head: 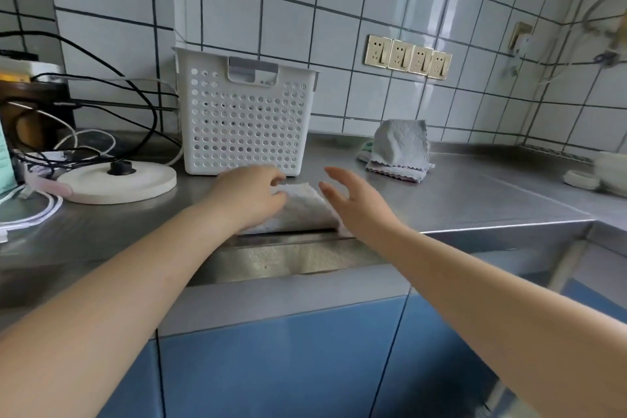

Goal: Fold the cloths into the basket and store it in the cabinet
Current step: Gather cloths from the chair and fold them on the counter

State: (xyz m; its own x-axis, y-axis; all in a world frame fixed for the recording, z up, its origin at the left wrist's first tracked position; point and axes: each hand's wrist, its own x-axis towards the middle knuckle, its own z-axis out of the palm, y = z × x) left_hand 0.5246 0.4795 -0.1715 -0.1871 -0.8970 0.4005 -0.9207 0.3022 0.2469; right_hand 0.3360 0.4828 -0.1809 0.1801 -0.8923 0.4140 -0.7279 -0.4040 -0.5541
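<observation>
- I have my left hand (pixel 249 195) lying on the white cloth (pixel 302 209) at the counter's (pixel 475 193) front edge, fingers curled over its left end; whether they pinch it I cannot tell.
- My right hand (pixel 353 202) is released, fingers spread, at the cloth's right end, touching or just above it.
- The cloth's long axis runs left to right between both hands, so either is equally near.
- The basket (pixel 246 115) stands upright directly behind the cloth, nearly touching.
- I count one white cloth, one basket, and a heap of cloths (pixel 398 151) well to the right: grey on top, green and pink edges peeking out, so perhaps three.
- Blue cabinet doors (pixel 281 360) sit below.
</observation>
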